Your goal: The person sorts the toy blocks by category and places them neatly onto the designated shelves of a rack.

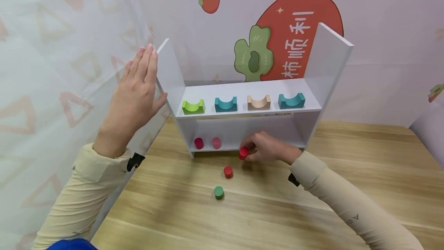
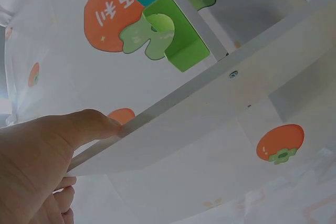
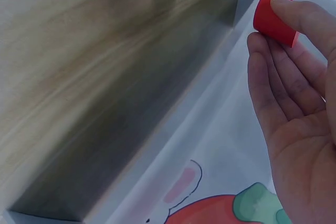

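Note:
My left hand (image 1: 136, 74) rests against the left side panel of a white two-tier shelf (image 1: 249, 115). Its fingers look straight in the head view, and the thumb touches the panel's edge in the left wrist view. At the lower tier, my right hand (image 1: 265, 147) pinches a red cylinder block (image 3: 274, 20) between thumb and fingers. A dark pink cylinder (image 1: 199, 143) and a light pink cylinder (image 1: 216, 143) stand at the left of that tier. On the table in front are another red cylinder (image 1: 227, 172) and a green cylinder (image 1: 218, 192).
Along the upper tier sit a lime green arch-cut block (image 1: 193, 107), a teal one (image 1: 226, 104), a beige one (image 1: 258, 102) and another teal one (image 1: 291, 101), hollows facing up. The wooden table (image 1: 364, 157) meets a fruit-printed cloth backdrop (image 1: 381, 88) behind the shelf.

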`<action>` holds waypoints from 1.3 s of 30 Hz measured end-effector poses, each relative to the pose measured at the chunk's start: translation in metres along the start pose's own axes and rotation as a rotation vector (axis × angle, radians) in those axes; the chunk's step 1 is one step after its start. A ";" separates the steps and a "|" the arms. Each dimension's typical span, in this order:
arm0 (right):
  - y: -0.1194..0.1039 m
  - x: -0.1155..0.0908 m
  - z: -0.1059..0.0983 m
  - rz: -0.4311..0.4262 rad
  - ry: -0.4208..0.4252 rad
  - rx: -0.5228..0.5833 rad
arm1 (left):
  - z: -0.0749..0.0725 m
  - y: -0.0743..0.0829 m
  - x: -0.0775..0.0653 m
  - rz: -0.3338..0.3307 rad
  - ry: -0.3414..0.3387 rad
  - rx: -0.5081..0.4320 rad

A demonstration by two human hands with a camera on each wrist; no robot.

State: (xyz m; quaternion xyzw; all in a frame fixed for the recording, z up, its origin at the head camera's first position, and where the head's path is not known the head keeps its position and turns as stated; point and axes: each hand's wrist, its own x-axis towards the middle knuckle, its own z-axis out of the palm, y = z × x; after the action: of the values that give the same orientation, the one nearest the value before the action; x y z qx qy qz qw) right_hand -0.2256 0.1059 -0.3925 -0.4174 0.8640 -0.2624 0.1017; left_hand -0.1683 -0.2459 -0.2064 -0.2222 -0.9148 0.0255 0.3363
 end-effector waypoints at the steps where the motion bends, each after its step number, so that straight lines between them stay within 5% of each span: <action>1: 0.001 0.003 -0.001 0.013 0.004 -0.001 | 0.000 0.000 0.000 0.003 0.002 0.003; 17: -0.001 0.041 -0.008 0.099 0.001 0.006 | 0.002 -0.002 -0.003 0.012 0.008 0.006; 39: -0.004 0.057 -0.004 0.211 -0.055 0.002 | 0.000 0.000 -0.002 -0.016 -0.006 0.004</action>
State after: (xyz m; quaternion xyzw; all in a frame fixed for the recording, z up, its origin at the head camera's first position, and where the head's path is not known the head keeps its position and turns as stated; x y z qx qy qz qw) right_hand -0.2606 0.0618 -0.3846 -0.3313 0.8998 -0.2393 0.1529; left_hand -0.1677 -0.2468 -0.2075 -0.2140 -0.9176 0.0253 0.3340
